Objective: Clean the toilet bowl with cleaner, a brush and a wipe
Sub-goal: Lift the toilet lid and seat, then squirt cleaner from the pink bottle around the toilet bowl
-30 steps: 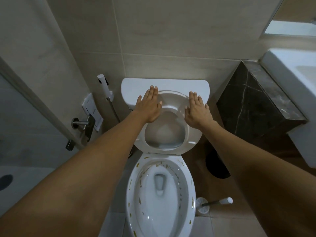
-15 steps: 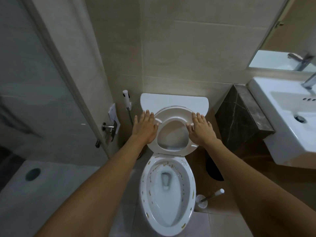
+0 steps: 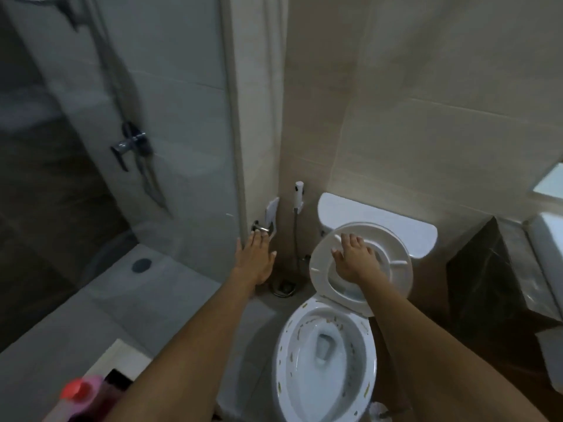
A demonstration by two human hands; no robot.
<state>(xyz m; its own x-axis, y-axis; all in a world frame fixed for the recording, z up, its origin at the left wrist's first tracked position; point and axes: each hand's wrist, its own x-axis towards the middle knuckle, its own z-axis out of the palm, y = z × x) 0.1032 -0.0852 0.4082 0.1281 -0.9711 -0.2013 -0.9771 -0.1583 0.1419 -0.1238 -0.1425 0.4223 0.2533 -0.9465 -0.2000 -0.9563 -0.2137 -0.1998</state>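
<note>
White oval toilet bowl [image 3: 326,357], long axis toward viewer, brown-flecked rim. Right hand [image 3: 355,258], fingers spread flat, presses raised white seat ring [image 3: 359,264] before the cistern [image 3: 374,223]. Left hand [image 3: 256,260], fingers extended, near chrome door handle [image 3: 259,228].

Dim, greyish light; a pale glow falls on the beige tiled wall [image 3: 350,184] above the white ceramic cistern [image 3: 377,222]. Motion blur softens everything, worst at the left glass shower panel [image 3: 122,132]. Wide-angle bending curves the edges.

glass shower partition [image 3: 170,123] stood at left, with a round floor drain [image 3: 141,265] behind it; white bidet sprayer [image 3: 299,194] hung on the tiled wall [image 3: 426,86]; dark marble block [image 3: 487,284] at right.
</note>
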